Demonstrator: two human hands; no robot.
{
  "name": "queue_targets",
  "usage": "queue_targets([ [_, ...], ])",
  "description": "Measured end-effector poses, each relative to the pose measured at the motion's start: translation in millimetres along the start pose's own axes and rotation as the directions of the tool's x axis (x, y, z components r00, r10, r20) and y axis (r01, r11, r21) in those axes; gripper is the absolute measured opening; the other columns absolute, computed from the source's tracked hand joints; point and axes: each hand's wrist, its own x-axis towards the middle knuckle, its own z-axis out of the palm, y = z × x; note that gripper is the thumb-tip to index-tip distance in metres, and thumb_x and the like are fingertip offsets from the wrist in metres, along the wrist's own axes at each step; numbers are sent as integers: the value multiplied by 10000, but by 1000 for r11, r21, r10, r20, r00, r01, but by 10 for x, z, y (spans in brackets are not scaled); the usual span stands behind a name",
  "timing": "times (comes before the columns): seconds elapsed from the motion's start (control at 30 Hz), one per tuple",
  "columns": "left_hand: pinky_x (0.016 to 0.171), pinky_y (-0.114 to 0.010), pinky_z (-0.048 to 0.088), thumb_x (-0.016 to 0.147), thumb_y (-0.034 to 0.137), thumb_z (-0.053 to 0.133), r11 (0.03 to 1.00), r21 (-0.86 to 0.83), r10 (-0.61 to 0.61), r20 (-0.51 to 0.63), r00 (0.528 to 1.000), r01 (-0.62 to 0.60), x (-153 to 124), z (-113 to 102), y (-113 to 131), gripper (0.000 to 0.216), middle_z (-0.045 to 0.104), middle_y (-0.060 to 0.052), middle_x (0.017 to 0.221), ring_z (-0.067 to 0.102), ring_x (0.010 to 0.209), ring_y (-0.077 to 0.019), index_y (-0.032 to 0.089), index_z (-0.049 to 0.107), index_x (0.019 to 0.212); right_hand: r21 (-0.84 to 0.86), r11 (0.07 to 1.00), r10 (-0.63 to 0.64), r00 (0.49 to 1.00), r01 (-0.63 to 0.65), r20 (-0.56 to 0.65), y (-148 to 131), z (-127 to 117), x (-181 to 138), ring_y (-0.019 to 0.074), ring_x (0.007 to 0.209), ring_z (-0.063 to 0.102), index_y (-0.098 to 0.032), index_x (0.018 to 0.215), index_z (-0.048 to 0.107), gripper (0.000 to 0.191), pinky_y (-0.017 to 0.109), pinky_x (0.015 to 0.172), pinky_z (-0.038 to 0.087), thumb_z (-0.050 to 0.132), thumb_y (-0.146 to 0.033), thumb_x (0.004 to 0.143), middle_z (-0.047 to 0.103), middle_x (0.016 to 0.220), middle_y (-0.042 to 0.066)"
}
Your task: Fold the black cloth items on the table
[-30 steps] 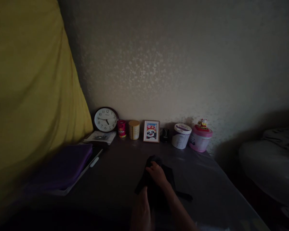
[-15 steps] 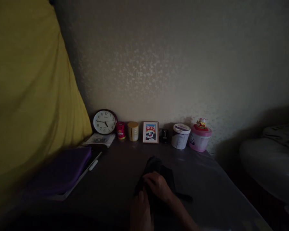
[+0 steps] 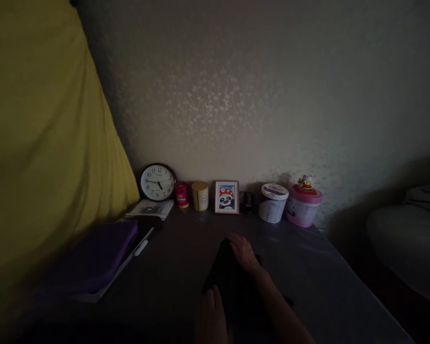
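- Wall [image 3: 215,71]: patterned, far side; dim light, so I'd go by feel w/ dark stuff.
- Curtain [image 3: 43,143]: yellow, fills the left.
- Table [image 3: 318,286]: dark top, gives a flat base to press on; I'd use it.
- Case [image 3: 93,258]: purple, left side, well apart from the hands; I'd stay clear of it.
- Cloth [image 3: 231,272]: black, near-middle of table, under & btwn both hands. Looks soft; prob. bunches if shoved, so I'd use light, even pressure.
- Clock [image 3: 157,182]: far left, leaning by the wall, out of the way.
- L hand [image 3: 212,308]: at cloth's near-left edge, fingers bent; too dark on my feed, can't tell if it's pinching. I'd anchor that edge gently, no tugging.
- R hand [image 3: 242,252]: palm down on cloth's far end, fingertips at the tip; can't tell if it's gripping. I'd spread fingers & work outward from L hand.
- Pen [image 3: 141,248]: white, beside case, smallest bit; no bother.
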Motion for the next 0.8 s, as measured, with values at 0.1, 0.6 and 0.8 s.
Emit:
queue_targets([
  [0.1, 996, -408, 269, 628, 160, 552, 999, 14, -29, 32, 999, 29, 9, -10, -6, 760, 350, -168, 1368, 339, 1225, -296, 82, 281, 1334, -50, 996, 76, 995, -79, -58, -11, -93, 25, 216, 1094, 519, -202, 1111, 571, 313, 416, 931, 383, 361, -239, 883, 598, 1152, 84],
  [0.6, 833, -336, 420, 672, 114, 483, 983, -169, -44, 196, 980, 78, 77, 39, -130, 785, 617, -120, 1055, 570, 975, -215, 111, 138, 1377, 101, 985, 149, 985, -140, -92, -84, -53, -124, 218, 1118, 487, -207, 1080, 589, 316, 435, 948, 344, 365, -258, 862, 569, 1190, 77],
  [0.8, 909, -282, 395, 706, 165, 465, 936, -352, -1, 76, 997, 28, 6, -200, -260, 676, 545, -132, 1204, 521, 1087, -191, 89, 262, 1346, 392, 837, 454, 884, -382, -108, 341, -246, -385, 221, 948, 593, -162, 1004, 615, 350, 377, 837, 460, 358, -328, 834, 646, 1025, 103],
])
